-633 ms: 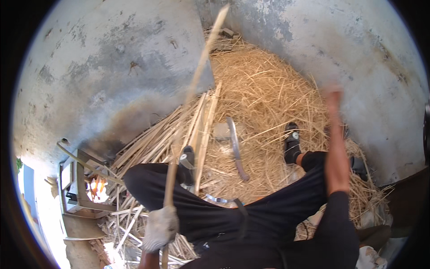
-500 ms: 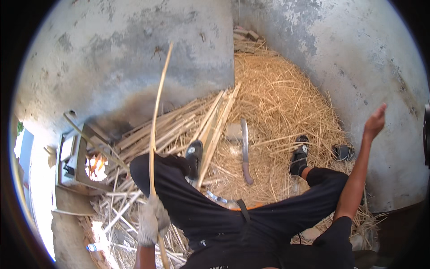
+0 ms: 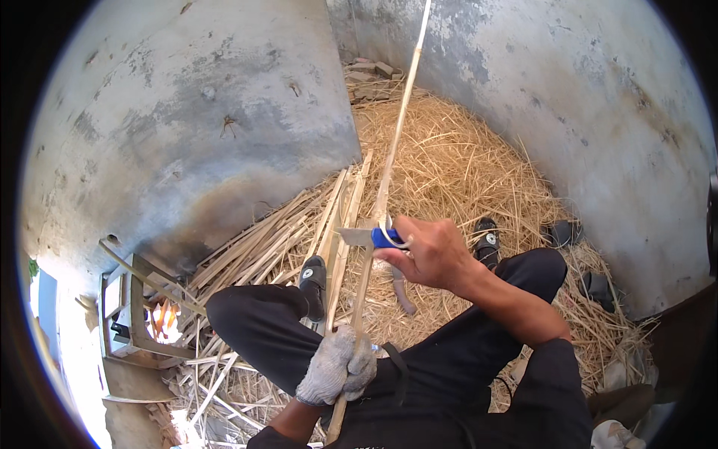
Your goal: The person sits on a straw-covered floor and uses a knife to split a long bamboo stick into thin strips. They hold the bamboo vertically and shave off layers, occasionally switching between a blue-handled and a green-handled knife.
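My left hand (image 3: pixel 340 365), in a grey-white knit glove, is closed around the lower part of a long, pale bamboo-like stick (image 3: pixel 399 135). The stick slants up and away between my knees toward the far wall. My bare right hand (image 3: pixel 434 251) grips a short knife (image 3: pixel 385 238) with a blue body, its metal blade lying across the stick. A thin pale curl (image 3: pixel 390 230) loops beside the fingers. Beneath the right hand, the brown handle of a machete (image 3: pixel 404 292) shows on the floor; the hand and stick hide most of its blade.
Split strips (image 3: pixel 262 239) lie piled against the left wall (image 3: pixel 187 112). Straw-like shavings (image 3: pixel 449 150) cover the floor up to the right wall (image 3: pixel 568 112). A metal-framed opening with flames (image 3: pixel 163 322) stands at left. Dark shoes (image 3: pixel 598 290) lie at right.
My right hand has come in from far out by the right wall and now presses the knife to the stick. My left hand and the stick have swung right, to the middle.
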`<state>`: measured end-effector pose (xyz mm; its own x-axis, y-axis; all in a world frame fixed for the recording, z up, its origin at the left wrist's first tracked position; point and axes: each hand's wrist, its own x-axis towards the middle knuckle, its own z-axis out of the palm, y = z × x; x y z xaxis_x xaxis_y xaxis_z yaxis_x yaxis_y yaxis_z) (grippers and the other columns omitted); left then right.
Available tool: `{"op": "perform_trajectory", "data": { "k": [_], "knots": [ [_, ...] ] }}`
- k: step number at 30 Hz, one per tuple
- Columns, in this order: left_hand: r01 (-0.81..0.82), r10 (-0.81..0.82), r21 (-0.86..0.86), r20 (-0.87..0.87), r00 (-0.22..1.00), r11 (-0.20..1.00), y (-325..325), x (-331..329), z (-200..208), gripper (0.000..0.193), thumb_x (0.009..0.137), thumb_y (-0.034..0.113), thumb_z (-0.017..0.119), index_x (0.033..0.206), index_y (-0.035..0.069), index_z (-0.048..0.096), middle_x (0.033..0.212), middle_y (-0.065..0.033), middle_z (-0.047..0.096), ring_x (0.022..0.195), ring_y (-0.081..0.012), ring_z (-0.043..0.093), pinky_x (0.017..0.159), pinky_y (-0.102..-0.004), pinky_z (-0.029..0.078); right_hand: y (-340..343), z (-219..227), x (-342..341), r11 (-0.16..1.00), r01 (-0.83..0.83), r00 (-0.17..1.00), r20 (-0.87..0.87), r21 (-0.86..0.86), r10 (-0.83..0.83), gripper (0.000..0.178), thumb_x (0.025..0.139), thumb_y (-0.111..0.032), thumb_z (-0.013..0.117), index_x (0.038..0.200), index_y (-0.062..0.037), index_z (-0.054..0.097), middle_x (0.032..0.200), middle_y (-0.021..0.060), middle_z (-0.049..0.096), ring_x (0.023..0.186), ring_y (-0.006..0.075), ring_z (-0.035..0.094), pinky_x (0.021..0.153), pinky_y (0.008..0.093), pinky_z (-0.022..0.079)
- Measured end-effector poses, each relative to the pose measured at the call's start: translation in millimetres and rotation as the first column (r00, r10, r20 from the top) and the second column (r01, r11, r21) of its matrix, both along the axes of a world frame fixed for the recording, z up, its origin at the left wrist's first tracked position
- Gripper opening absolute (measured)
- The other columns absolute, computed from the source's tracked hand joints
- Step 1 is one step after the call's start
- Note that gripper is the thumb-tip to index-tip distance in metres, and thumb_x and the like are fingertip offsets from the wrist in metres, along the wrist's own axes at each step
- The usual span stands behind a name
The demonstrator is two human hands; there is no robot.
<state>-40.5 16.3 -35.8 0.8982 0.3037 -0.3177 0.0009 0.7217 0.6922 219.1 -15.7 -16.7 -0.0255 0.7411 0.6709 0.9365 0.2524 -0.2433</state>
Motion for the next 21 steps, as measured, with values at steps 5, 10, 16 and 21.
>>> {"op": "perform_trajectory", "data": {
  "k": [5,10,16,21],
  "knots": [
    [0.049,-0.042,0.104,-0.068,0.997,0.993,2.9,4.3,-0.4,0.052,0.104,0.044,0.041,0.066,0.009,0.041,0.048,-0.0033,0.038,0.033,-0.0112,0.033,0.03,-0.0239,0.031,0.2,-5.0,12.6,0.998,0.048,0.999,0.002,0.033,-0.048,0.044,0.091,-0.045,0.065,0.076,-0.0076,0.05,0.061,0.0037,0.054,0.044,0.0169,0.053,0.038,0.0315,0.039],
    [0.035,-0.015,0.136,-0.144,0.989,0.99,-12.7,2.2,-9.7,0.047,0.104,0.036,0.043,0.065,0.01,0.041,0.045,-0.0024,0.037,0.032,-0.0125,0.033,0.03,-0.0259,0.031,11.2,-14.5,126.2,0.714,0.693,0.716,-0.211,0.101,-0.666,0.051,0.106,-0.044,0.034,0.07,-0.012,0.048,0.045,-0.0039,0.038,0.035,0.0081,0.036,0.029,0.0267,0.028],
    [-0.102,0.098,-0.084,-0.041,0.994,0.991,-7.9,-2.3,-29.0,0.046,0.103,0.034,0.045,0.063,0.011,0.04,0.041,-0.0007,0.032,0.028,-0.0131,0.032,0.028,-0.026,0.027,-17.8,-6.1,108.4,0.938,0.326,0.843,-0.483,0.113,-0.235,0.033,0.095,-0.042,0.061,0.086,-0.0105,0.056,0.054,-0.007,0.043,0.044,0.0031,0.039,0.039,0.023,0.03],
    [-0.088,0.097,0.084,-0.117,0.988,0.993,-8.2,10.7,-13.5,0.048,0.103,0.035,0.047,0.063,0.01,0.04,0.043,-0.0009,0.033,0.029,-0.012,0.032,0.028,-0.0249,0.026,-11.9,-5.3,27.0,0.959,-0.283,0.826,-0.502,0.021,0.255,0.059,0.072,-0.037,0.088,0.115,-0.0054,0.06,0.065,-0.0016,0.055,0.053,0.0051,0.046,0.048,0.0224,0.035]
  ]
}}
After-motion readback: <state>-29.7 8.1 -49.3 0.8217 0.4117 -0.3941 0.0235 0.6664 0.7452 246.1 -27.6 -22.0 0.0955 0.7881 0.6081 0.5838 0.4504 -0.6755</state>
